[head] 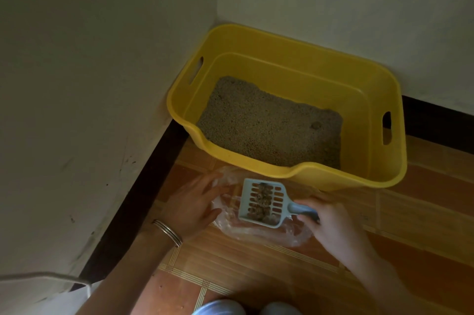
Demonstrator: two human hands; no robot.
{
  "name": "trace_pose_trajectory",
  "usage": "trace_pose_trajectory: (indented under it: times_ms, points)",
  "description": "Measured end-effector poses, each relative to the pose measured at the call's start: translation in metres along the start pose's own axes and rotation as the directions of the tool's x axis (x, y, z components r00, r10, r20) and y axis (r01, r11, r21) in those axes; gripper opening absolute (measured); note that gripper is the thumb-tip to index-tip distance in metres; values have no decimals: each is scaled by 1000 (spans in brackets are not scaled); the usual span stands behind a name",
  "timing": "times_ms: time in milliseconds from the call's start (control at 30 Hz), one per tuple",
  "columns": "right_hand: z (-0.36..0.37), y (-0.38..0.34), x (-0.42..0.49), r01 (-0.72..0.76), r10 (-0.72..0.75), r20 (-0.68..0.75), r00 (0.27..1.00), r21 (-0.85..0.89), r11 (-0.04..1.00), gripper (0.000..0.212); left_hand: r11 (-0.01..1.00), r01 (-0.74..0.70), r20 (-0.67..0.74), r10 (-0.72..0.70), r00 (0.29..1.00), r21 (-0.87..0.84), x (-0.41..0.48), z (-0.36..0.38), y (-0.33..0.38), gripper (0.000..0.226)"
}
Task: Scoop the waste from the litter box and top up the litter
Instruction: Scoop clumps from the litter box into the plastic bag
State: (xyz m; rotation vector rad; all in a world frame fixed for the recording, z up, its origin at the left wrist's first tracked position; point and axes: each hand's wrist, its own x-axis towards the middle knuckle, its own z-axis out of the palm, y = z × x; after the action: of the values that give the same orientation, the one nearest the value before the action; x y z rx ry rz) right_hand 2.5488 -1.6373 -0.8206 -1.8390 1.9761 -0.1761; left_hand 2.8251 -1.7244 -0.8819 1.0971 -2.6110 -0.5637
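R hand (331,222) has a closed grip on the scoop (264,203) handle; scoop lies roughly level w/ clumps in it, long axis left-right, blade pointing left over the bag (259,231) on the floor, just in front of the box (384,135). L hand (195,205) rests open on the bag edge.

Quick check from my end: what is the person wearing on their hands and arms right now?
Both hands are bare, no gloves. The left hand has thin metal bangles stacked at the wrist. The right hand shows no jewellery. No sleeves reach either forearm in view.
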Motion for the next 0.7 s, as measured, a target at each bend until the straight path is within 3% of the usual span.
trace_pose_trajectory:
  times_ms: [167, 400, 533, 700]
  points:
    - [14, -1, 0, 76, -82, -44, 996, -120, 990, 30, 1000, -9, 36, 9, 999, -11, -3, 0, 1, 64]
    - [4, -8, -4, 220, -293, -202, 934, -320, 922, 38, 1000, -20, 25, 20, 1000, -4, -5, 0, -1, 53]
    - [6, -4, -5, 251, -338, -221, 915, -345, 904, 42, 999, -11, 26, 12, 1000, -31, -5, 3, -3, 57]
    - [8, -2, -6, 270, -369, -255, 894, -349, 897, 45, 1000, -12, 5, 12, 1000, -11, -7, 3, -4, 42]
